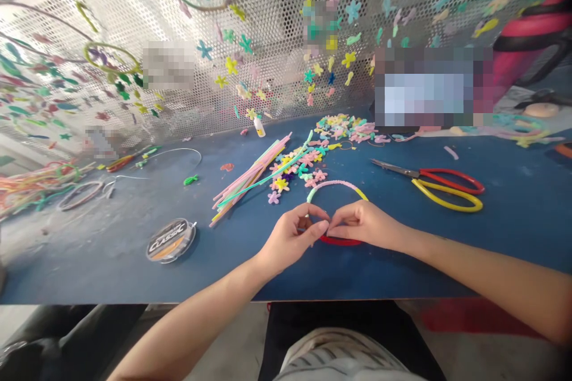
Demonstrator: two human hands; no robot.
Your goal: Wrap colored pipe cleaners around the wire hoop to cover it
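Note:
A ring wrapped in pink, green, yellow and red fuzzy stem (338, 183) lies on the blue table near its front edge. Both hands meet over the ring's near part. My left hand (292, 233) is closed, thumb and forefinger pinched at its left side; what sits between the fingertips is too small to make out. Facing it, my right hand (364, 225) pinches at the ring's middle, fingertips almost touching the left ones. Red stem (342, 241) shows below the fingers. Just beyond the ring are small fuzzy flowers (308, 159).
Left of the hands are a bundle of fuzzy stems (250, 175) and a round line spool (171, 241). Scissors with red and yellow handles (426, 181) lie at the right. A perforated metal panel (174, 101) hung with flowers stands behind the table (111, 274).

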